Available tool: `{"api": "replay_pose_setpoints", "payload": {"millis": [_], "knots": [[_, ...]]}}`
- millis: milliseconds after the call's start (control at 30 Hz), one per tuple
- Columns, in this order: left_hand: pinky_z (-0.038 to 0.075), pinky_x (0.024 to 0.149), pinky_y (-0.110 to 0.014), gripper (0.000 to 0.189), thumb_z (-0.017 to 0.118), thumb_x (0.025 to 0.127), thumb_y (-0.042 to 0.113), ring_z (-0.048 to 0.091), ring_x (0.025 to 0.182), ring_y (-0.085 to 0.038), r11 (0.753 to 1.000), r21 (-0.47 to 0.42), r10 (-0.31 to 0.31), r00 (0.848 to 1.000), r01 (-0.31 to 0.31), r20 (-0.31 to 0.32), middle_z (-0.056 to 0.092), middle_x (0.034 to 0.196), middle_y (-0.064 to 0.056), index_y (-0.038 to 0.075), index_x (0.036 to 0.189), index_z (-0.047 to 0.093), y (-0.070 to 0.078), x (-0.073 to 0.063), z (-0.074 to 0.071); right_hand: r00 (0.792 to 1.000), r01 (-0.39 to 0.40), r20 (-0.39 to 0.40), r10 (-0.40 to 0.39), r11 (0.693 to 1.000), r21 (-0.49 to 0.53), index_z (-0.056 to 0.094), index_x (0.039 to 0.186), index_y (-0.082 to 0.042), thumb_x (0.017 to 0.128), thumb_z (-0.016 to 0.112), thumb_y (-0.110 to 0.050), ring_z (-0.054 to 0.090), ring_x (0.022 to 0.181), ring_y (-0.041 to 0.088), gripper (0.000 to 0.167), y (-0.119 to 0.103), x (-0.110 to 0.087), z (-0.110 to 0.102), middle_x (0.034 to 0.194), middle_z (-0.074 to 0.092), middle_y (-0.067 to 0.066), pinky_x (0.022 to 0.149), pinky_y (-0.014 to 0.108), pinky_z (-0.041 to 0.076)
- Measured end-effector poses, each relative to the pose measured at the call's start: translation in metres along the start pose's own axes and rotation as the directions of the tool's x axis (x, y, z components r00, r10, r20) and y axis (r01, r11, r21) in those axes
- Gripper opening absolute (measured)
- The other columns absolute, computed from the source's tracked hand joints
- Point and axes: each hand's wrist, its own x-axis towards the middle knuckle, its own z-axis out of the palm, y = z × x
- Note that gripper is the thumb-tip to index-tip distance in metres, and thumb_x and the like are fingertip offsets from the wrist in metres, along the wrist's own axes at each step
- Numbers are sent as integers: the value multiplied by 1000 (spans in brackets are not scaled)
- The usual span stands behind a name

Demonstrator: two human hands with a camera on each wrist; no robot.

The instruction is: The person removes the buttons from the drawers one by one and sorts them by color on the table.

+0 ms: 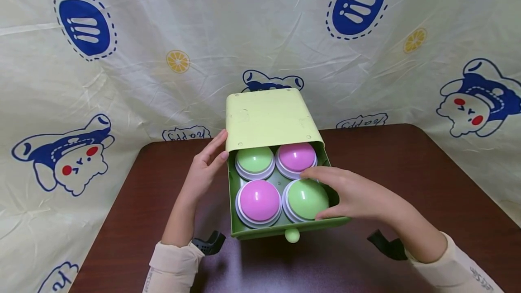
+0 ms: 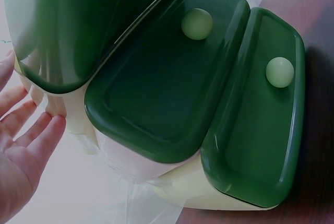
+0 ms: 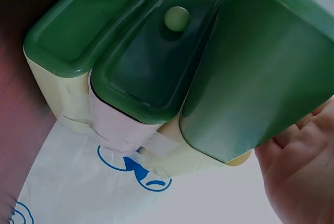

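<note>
A small cream drawer cabinet [image 1: 268,119] stands on the table with its green top drawer [image 1: 232,207] pulled out. Inside lie round push buttons with white rims: a pink button [image 1: 259,200] front left, a green button [image 1: 307,199] front right, another green button [image 1: 255,160] back left and another pink button [image 1: 296,156] back right. My right hand [image 1: 354,191] reaches over the drawer's right wall and grips the front green button, fingers behind, thumb in front. My left hand [image 1: 203,166], fingers extended, touches the cabinet's left side. In the right wrist view the drawer wall hides the fingertips.
Below the open drawer, a middle drawer [image 2: 151,93] and a bottom drawer [image 2: 255,125] are closed, each with a pale round knob. The brown table [image 1: 163,193] lies under the cabinet. A patterned white sheet [image 1: 134,80] hangs behind it.
</note>
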Motion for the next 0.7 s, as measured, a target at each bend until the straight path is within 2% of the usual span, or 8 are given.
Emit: {"api": "replay_pose_setpoints", "payload": {"millis": [233,367,567,700], "knots": [[22,104,-37,46,53,91,11,26,129,-7,1000,-1,-9,1000,9,-2,35,141,2,9,135,42,1,0,0,999,19,37,-18,1000,-15,51,123,-5,66,79,-35,45,113,20,70,1,2,0,122,51,3,91,36,40],[21,104,-40,45,52,91,6,25,129,-9,999,-12,-32,999,32,-4,33,141,-2,5,135,41,9,-1,1,998,45,39,-45,999,-12,51,122,-6,66,80,-32,46,111,19,68,1,3,0,121,52,2,90,36,40],[21,104,-41,45,50,91,1,24,131,-15,999,-8,-44,999,44,1,31,142,-10,-1,134,38,25,-3,5,993,113,-20,-113,994,-2,54,120,-6,65,81,-28,49,108,20,65,2,2,1,118,54,3,88,35,41],[22,104,-37,46,51,91,4,24,131,-13,999,-10,-40,999,40,5,31,142,-7,2,135,39,16,-2,3,989,134,-62,-133,991,8,56,119,-7,64,82,-27,49,107,20,64,3,1,1,118,55,3,87,33,42]]}}
